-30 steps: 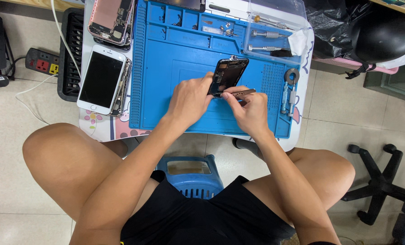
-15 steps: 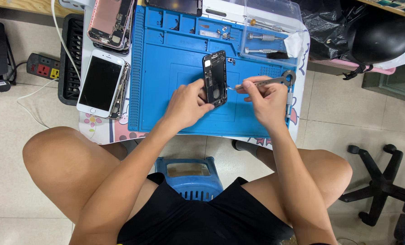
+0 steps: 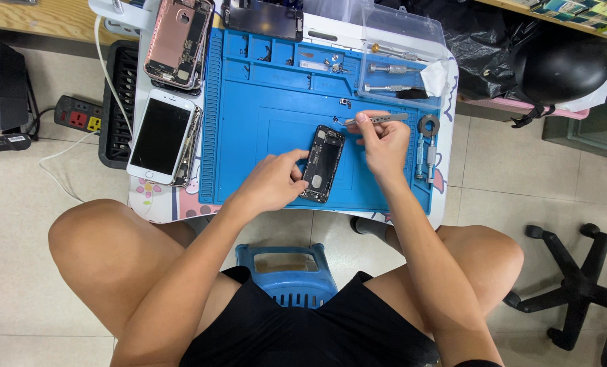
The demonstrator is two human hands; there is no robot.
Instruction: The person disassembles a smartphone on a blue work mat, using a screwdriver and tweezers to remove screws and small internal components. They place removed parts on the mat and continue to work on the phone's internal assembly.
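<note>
Opened phone (image 3: pixel 322 164) between both hands, tweezers (image 3: pixel 378 119) above.

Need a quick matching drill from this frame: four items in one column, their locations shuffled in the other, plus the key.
Items:
1. opened black phone body
2. slim metal tweezers
3. white-framed phone with dark screen
4. clear plastic box of metal tools

Places:
A. top right corner of the blue work mat
B. pinched in the right hand
C. left of the mat, on a stack
D. mid-mat, steadied by the left hand

Pairs: 1-D, 2-B, 3-C, 4-A
</note>
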